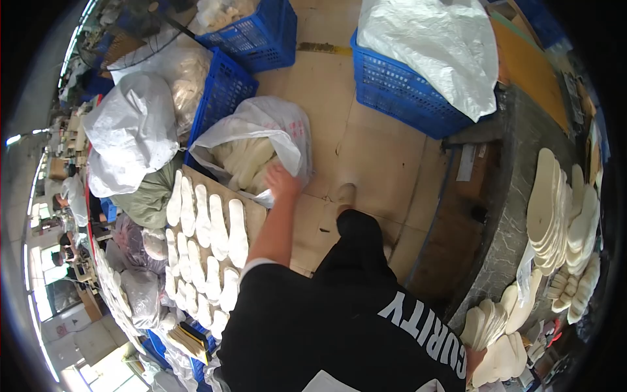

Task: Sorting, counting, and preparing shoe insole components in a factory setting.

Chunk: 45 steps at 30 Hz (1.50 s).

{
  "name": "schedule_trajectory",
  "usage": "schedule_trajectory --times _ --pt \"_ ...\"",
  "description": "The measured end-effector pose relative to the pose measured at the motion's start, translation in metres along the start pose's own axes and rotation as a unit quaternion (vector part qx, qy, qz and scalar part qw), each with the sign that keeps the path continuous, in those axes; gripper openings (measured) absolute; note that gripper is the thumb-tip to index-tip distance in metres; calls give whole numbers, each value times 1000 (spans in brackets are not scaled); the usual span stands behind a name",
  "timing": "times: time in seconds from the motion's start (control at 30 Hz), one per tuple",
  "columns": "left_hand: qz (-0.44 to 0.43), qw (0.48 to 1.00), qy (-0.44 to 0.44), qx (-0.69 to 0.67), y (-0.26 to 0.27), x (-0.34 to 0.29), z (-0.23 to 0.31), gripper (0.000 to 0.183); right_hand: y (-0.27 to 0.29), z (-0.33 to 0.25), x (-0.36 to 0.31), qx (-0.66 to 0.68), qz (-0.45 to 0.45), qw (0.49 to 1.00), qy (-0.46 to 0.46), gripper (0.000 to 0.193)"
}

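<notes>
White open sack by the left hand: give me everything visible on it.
The white open sack looks like thin woven plastic, creased, with faint red printing on its side. Its mouth gapes, showing pale, elongated pieces inside. It sits slumped between a blue crate and the insole-covered board. The left hand is at its mouth; its exact contact is unclear. Its base is hidden.

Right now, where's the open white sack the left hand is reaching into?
In the head view, upper left of centre, the white sack is beside a blue crate and the insole-covered board.
</notes>
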<state>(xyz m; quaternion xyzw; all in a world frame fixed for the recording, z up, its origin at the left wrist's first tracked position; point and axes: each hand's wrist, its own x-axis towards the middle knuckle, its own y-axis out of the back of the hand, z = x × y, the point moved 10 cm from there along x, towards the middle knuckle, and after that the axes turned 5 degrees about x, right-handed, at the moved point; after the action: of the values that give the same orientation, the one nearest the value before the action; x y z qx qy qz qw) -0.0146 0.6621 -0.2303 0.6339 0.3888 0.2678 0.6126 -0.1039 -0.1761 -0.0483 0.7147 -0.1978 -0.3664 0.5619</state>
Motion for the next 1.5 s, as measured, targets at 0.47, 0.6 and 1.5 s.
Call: schedule_trajectory --times 0.47,0.6,1.5 --pt "-385 913 -108 -88 -121 -62 -14 34 -45 -225 -33 -59 -229 969 71 73" --pt "-401 888 -189 -120 -90 -37 14 27 -62 -309 -50 -91 -285 948 109 73" --pt "-70 259 608 -747 -364 -35 -56 61 -271 -706 -54 -473 -487 679 281 88"
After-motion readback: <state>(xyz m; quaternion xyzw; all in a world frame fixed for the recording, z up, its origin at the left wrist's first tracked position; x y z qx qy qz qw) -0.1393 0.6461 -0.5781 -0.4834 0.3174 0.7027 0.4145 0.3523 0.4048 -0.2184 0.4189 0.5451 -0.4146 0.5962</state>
